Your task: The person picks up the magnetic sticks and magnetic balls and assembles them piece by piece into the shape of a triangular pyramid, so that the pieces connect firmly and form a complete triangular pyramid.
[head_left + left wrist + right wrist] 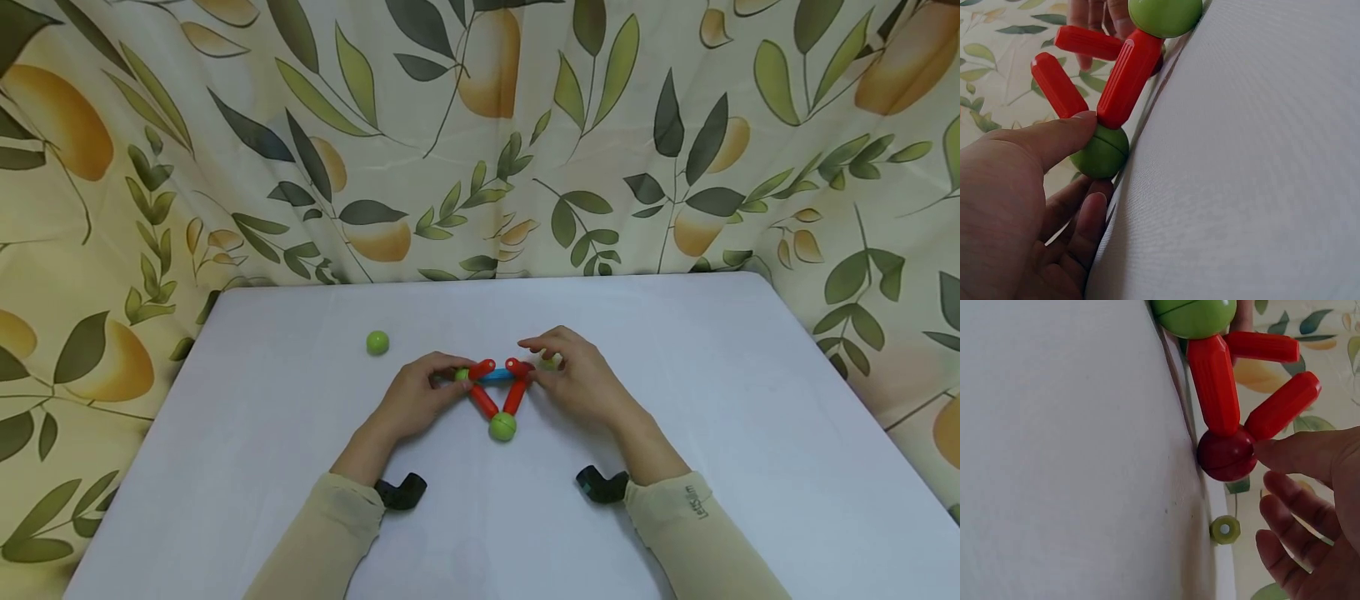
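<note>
On the table (247, 467) is a triangle of toy rods and balls. Its front corner is a green ball (502, 427), joined by a left red rod (483, 401) and a right red rod (515, 396). A blue rod (495, 376) spans the back. My left hand (422, 396) pinches the left corner's green ball (1100, 153) between thumb and fingers. At the right corner, the thumb of my right hand (581, 379) touches a dark red ball (1227, 455), its other fingers apart from it. Another red rod (1059, 85) rises from each back corner.
A loose green ball (377, 342) lies at the back left of the table. Beyond my right hand lies a yellow-green rod (1225, 529), partly covered by the fingers in the head view. A curtain (450, 183) with a fruit and leaf print hangs behind the table.
</note>
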Action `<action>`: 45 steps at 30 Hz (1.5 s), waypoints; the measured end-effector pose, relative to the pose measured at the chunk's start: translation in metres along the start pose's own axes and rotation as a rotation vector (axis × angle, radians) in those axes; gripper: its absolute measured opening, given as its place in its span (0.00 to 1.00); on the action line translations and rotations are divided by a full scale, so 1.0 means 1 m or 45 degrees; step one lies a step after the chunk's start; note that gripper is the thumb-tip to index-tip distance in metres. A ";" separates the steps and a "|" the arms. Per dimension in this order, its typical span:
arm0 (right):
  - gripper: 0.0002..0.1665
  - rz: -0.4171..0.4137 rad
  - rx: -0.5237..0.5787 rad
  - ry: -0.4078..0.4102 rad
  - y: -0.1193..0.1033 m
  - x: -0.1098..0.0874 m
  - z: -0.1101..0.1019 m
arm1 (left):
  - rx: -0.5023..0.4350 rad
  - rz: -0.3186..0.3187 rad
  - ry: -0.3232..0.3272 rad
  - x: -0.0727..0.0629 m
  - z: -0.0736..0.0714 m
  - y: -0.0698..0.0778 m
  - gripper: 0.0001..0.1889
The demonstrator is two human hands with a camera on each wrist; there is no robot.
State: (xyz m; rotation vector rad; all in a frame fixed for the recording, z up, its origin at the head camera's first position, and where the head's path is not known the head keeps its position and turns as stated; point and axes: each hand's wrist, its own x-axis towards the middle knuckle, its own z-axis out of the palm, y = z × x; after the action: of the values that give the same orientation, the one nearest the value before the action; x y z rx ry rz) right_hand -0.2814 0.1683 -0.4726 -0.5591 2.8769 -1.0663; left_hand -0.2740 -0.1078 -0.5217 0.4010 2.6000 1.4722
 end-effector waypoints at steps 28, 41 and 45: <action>0.11 0.319 -0.101 0.070 0.014 0.004 -0.006 | 0.002 -0.015 0.019 0.004 -0.005 0.005 0.14; 0.03 0.317 -0.097 0.131 0.020 -0.001 -0.003 | -0.023 -0.038 0.003 0.000 0.000 0.002 0.15; 0.03 0.339 -0.029 0.154 0.018 -0.001 -0.003 | -0.024 -0.049 -0.010 -0.001 0.000 0.002 0.14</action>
State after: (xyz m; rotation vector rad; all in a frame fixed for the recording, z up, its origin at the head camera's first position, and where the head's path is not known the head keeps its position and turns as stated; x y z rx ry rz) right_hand -0.2870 0.1832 -0.4818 -0.1085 2.9576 -1.0599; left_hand -0.2725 -0.1072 -0.5203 0.3523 2.5707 1.4787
